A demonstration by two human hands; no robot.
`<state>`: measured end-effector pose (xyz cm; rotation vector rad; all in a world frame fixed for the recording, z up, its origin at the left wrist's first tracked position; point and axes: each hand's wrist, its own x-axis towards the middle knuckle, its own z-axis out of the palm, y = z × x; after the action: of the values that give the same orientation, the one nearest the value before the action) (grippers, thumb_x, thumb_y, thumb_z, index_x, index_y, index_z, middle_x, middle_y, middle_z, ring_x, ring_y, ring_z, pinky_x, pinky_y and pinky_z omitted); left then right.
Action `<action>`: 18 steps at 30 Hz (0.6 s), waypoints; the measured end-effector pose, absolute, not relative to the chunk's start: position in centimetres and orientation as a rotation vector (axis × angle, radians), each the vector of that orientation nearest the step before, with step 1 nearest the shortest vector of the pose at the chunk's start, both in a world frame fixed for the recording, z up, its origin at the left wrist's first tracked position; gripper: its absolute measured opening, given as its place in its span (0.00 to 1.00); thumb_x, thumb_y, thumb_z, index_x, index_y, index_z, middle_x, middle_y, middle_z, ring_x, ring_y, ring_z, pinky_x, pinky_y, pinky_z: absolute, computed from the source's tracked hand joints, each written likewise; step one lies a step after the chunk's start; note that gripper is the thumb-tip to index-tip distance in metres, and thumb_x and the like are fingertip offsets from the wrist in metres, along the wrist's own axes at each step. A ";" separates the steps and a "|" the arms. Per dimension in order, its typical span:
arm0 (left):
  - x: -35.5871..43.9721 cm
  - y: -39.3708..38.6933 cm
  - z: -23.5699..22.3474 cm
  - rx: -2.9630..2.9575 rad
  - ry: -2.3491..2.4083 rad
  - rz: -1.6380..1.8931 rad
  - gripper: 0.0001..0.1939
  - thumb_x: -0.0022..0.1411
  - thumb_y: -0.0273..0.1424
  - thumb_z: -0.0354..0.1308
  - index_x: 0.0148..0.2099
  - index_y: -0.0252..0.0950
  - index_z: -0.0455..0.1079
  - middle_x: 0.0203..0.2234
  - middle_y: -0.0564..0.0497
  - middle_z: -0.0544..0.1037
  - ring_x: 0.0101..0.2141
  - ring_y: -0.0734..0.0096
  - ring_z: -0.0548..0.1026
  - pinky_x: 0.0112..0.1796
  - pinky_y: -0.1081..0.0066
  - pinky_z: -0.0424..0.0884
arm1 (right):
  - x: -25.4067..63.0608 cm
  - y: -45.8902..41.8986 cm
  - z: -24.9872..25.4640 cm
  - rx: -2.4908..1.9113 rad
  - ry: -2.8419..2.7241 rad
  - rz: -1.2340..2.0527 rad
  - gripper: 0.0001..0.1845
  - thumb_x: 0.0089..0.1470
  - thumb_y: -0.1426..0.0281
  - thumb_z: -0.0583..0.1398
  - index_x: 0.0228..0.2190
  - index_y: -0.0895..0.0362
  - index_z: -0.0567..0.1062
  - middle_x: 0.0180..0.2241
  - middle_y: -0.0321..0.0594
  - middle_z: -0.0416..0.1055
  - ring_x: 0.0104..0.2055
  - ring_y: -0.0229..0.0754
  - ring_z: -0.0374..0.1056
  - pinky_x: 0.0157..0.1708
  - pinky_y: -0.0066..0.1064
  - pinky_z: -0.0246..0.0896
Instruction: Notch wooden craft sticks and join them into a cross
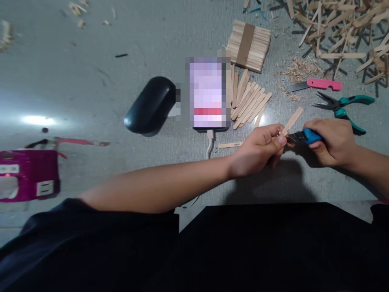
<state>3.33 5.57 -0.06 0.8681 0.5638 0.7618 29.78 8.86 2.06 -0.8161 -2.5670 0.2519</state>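
A stick [294,119] was pinched by the left hand [257,147] (forearm [164,184] outstretched); a blue knife [312,136] was clasped in the curled right hand [337,140].

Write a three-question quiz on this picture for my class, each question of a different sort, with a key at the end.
1. Multiple choice: What is the right hand gripping?
a) the teal-handled pliers
b) the blue-handled cutter
c) the pink-handled knife

2. True or false: The left hand is holding nothing.

3. Fill in the colour: A ______ band runs around the bundle of wooden sticks.

Key:
1. b
2. False; its fingers pinch a flat wooden stick.
3. brown
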 end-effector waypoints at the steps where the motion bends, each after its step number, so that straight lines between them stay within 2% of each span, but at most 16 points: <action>1: 3.3 5.6 -0.2 0.869 0.563 0.765 0.23 0.76 0.51 0.69 0.43 0.39 0.69 0.16 0.62 0.71 0.17 0.78 0.66 0.22 0.75 0.62 | 29.9 8.9 2.0 -0.826 -2.560 0.244 0.26 0.82 0.51 0.49 0.48 0.55 0.79 0.34 0.42 0.82 0.29 0.46 0.75 0.30 0.41 0.63; 5: 3.2 5.4 -0.4 0.836 0.580 0.761 0.23 0.76 0.51 0.70 0.50 0.41 0.64 0.17 0.63 0.73 0.17 0.77 0.69 0.23 0.75 0.61 | 30.2 9.1 1.9 -0.843 -2.571 0.197 0.23 0.81 0.52 0.53 0.48 0.55 0.79 0.33 0.42 0.81 0.28 0.46 0.74 0.28 0.41 0.62; 8: 3.1 5.2 -0.5 0.840 0.593 0.749 0.24 0.78 0.49 0.68 0.60 0.41 0.64 0.18 0.63 0.73 0.17 0.75 0.71 0.23 0.75 0.60 | 30.1 9.1 1.8 -0.870 -2.552 0.197 0.22 0.81 0.51 0.53 0.47 0.54 0.78 0.33 0.41 0.81 0.29 0.47 0.75 0.29 0.41 0.63; 12: 3.0 5.1 -0.6 0.837 0.592 0.728 0.37 0.80 0.49 0.65 0.76 0.34 0.58 0.20 0.62 0.74 0.18 0.74 0.72 0.24 0.72 0.65 | 30.0 9.0 1.4 -0.910 -2.393 0.214 0.22 0.81 0.49 0.52 0.49 0.52 0.77 0.33 0.40 0.80 0.30 0.47 0.76 0.30 0.40 0.64; 15: 2.9 5.2 -0.6 0.854 0.579 0.646 0.46 0.79 0.46 0.66 0.85 0.37 0.49 0.21 0.61 0.76 0.19 0.73 0.73 0.24 0.72 0.67 | 30.3 8.8 1.3 -0.904 -2.323 0.255 0.23 0.78 0.46 0.56 0.58 0.48 0.76 0.38 0.43 0.82 0.34 0.50 0.79 0.32 0.41 0.69; 18: 2.6 5.3 -0.4 0.881 0.539 0.563 0.49 0.79 0.45 0.68 0.88 0.42 0.44 0.21 0.62 0.76 0.19 0.71 0.75 0.23 0.72 0.67 | 30.5 8.8 1.2 -0.808 -2.351 0.422 0.37 0.70 0.45 0.66 0.71 0.46 0.69 0.34 0.38 0.80 0.29 0.49 0.77 0.29 0.41 0.69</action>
<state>2.64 5.30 -0.36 0.8805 0.5394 0.5634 30.55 8.80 1.18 -0.8075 -2.3505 0.4215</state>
